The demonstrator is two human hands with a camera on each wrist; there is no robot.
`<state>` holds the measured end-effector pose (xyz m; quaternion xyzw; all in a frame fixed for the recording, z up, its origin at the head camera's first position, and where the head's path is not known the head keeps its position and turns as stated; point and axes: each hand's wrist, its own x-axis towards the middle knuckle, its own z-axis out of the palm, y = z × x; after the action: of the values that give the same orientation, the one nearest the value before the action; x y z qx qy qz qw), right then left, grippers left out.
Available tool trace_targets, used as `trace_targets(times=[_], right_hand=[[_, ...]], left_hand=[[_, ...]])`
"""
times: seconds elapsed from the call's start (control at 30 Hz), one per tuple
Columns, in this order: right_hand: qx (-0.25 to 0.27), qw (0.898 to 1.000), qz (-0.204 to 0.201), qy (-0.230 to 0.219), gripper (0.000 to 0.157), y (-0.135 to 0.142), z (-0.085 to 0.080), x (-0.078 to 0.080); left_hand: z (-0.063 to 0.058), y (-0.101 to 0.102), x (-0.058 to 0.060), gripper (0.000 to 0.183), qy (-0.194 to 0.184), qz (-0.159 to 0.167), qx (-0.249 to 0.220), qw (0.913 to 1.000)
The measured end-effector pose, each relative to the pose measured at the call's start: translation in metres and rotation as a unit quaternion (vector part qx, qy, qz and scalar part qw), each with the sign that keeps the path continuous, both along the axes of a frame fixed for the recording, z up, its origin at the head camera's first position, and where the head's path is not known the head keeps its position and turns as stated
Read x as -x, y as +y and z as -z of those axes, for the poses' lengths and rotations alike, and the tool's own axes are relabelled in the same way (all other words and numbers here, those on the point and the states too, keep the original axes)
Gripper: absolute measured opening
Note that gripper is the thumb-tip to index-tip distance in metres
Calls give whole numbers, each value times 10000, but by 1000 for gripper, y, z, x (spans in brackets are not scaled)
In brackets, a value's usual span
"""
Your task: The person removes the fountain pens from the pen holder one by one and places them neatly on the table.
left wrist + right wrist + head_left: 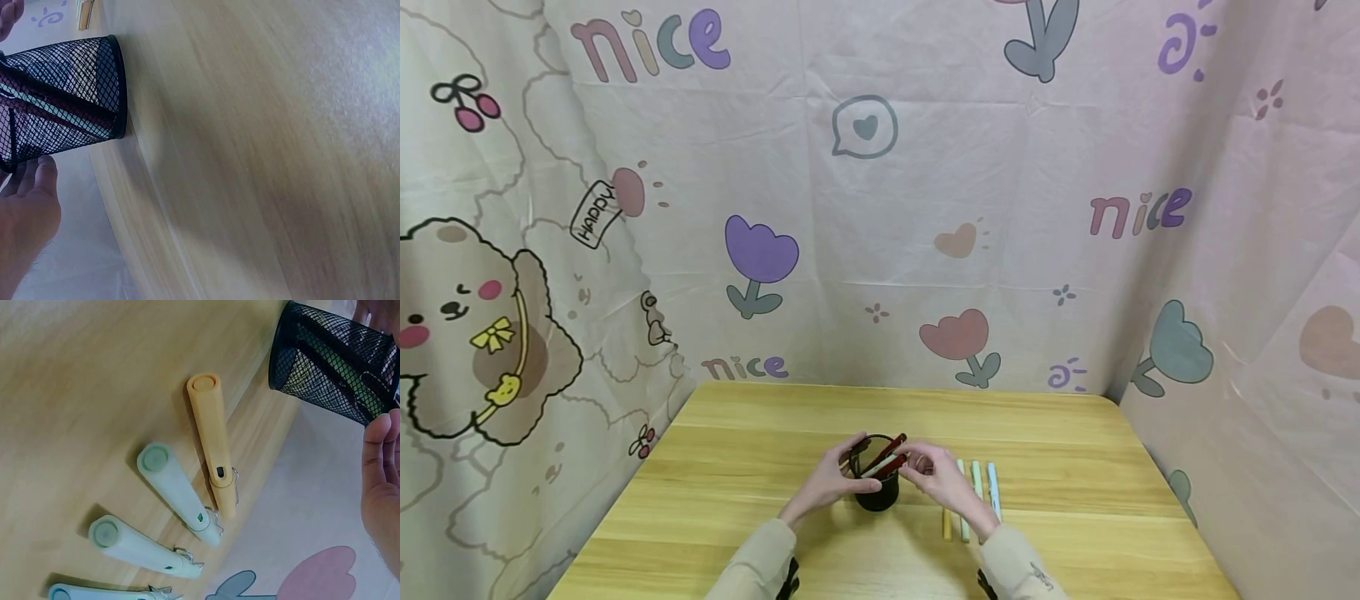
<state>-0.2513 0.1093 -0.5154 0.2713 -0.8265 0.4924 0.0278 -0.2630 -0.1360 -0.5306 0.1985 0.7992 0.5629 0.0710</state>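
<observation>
Mesh pen holder (877,500) stands on the desk (737,450), gripped by our left hand (831,477); whether our right hand (938,473) pinches a dark red pen (892,467), we cannot tell. Tugging sideways could tip it.

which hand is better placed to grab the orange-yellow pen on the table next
Probably the right hand: it is at the mesh cup's right side, nearer the orange-yellow pen. The left hand grips the cup from the other side, so it would have to let go and reach past it.
</observation>
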Motion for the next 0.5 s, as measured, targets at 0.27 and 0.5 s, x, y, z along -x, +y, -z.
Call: trace_targets(times=[0.27, 0.5], right_hand=[[-423, 9986, 70, 310, 29, -2, 0, 1], [-193, 9988, 110, 431, 21, -4, 1, 0]], left_hand=[[1, 0, 1, 95, 88, -40, 80, 9999], [0, 0, 1, 95, 98, -38, 117, 9999]])
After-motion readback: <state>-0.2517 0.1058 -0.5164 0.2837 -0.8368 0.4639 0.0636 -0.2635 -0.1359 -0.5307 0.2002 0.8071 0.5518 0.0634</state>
